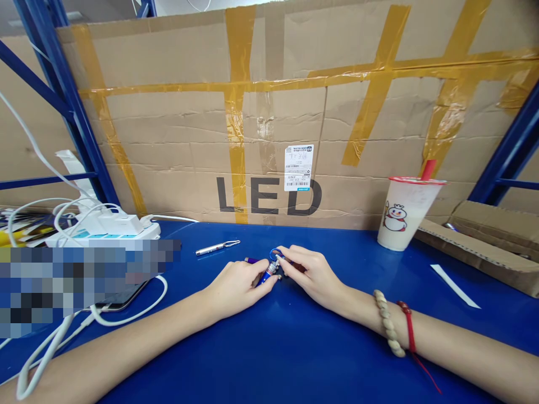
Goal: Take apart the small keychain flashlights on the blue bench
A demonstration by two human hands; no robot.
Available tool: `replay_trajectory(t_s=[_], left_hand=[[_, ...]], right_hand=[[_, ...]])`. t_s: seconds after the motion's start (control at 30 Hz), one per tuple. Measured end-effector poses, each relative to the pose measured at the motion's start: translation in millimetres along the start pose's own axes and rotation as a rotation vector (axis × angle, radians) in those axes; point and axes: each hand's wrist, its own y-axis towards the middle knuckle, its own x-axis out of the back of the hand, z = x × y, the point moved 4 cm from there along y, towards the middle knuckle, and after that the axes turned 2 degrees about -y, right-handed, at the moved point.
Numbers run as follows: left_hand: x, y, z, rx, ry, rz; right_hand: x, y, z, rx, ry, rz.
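Observation:
Between thumb and fingers, my left hand (238,286) grips a small blue keychain penlight (266,275), tilted, with a silver end and a label. My right hand (311,272) is closed at its upper end, pinching a blue clip loop (274,252) by the silver part. Whether the loop is fastened to the penlight, I cannot tell. A purple tube (252,260) shows just behind my left fingers, mostly hidden. Farther back lies a silver penlight (210,249) with a metal clip at its right end. Small dark bits beneath my right fingers are too hidden to name.
On the left are a white power strip (138,233) with plugs, a phone (126,295) and looping white cables (162,297). To the right stand a drink cup (406,219), a white paper strip (455,286) and an open cardboard box (484,247). A taped cardboard sheet (181,146) backs the blue table (286,359).

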Motion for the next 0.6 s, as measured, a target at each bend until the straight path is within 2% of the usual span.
replay_trajectory(t_s=[0.33,0.6], left_hand=[[1.0,0.5,2.2,0.032,-0.030,0.034],[5.9,-3.2,1.8,0.110,-0.192,-0.031]], right_hand=[[5.1,2.8,2.3,-0.048,0.046,-0.045],[5.8,3.2,1.6,-0.056,0.034,-0.075]])
